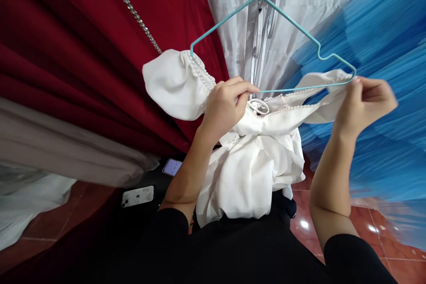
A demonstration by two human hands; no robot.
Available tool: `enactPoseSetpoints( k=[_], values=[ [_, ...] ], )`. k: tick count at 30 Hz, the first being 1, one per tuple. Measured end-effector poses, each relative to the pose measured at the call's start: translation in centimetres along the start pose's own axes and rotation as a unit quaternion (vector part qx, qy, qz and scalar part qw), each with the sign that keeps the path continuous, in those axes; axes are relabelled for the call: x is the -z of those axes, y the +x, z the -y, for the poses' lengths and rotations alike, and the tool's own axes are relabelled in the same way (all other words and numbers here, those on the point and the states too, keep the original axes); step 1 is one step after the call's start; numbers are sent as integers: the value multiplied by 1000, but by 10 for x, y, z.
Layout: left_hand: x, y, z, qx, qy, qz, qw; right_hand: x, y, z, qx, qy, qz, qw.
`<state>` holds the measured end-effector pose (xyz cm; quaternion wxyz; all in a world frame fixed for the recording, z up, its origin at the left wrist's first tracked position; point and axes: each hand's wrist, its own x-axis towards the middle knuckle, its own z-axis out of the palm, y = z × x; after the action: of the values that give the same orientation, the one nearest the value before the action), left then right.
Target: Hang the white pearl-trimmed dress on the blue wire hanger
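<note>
A white dress with pearl-trimmed edges hangs partly on a thin turquoise hanger. Its left puffed sleeve sits over the hanger's left end. My left hand is closed at the hanger's bottom bar, over the dress's neckline; its lower fingers are partly hidden. At the hanger's right corner, my right hand pinches the pearl-edged shoulder strap of the dress between thumb and fingers, slightly blurred. A white cord loop lies at the neckline between my hands. The skirt is bunched near my lap.
Dark red fabric hangs at left, with a beaded chain across it. Blue tulle hangs at right; white fabric and a metal rail stand behind. Two phones, one white and one lit, lie on a black surface.
</note>
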<state>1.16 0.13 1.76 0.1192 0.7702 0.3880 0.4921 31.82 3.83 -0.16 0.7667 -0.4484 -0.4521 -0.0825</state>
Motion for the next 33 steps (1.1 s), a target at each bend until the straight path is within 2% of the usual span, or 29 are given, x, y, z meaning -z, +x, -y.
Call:
enactPoseSetpoints(
  k=[3,5,7,10,13,15,17,19,21,24,27,30,33],
  values=[
    [-1,1,1,-4,-25,8,1000,-11,34,12,42,20,20,999],
    [-2,2,1,-5,-26,7,1000,-24,41,29,60,30,66,996],
    [-4,2,1,-1,-13,5,1000,-38,36,48,76,35,116,990],
    [-5,0,2,9,17,4,1000,-51,18,70,95,64,183,976],
    [-7,-1,4,7,44,-3,999,-53,-4,87,100,116,193,969],
    [-8,0,4,1,51,-8,999,-52,-23,93,120,103,215,964],
    [-11,0,3,-5,55,-10,998,-53,-44,92,165,66,286,942],
    [-15,-1,2,-12,66,-12,998,-58,-66,83,215,33,363,906],
    [-20,-6,2,-23,73,-22,997,-62,-83,70,236,8,384,893],
    [-29,-18,6,-37,58,-82,994,-66,-98,59,226,3,359,906],
    [-29,-25,18,-23,77,-194,978,-70,-107,67,176,21,341,923],
    [-12,-18,42,-13,104,-277,955,-77,-117,80,165,21,335,927],
    [15,0,69,-27,88,-320,943,-83,-121,81,179,27,329,927]
  ],
)
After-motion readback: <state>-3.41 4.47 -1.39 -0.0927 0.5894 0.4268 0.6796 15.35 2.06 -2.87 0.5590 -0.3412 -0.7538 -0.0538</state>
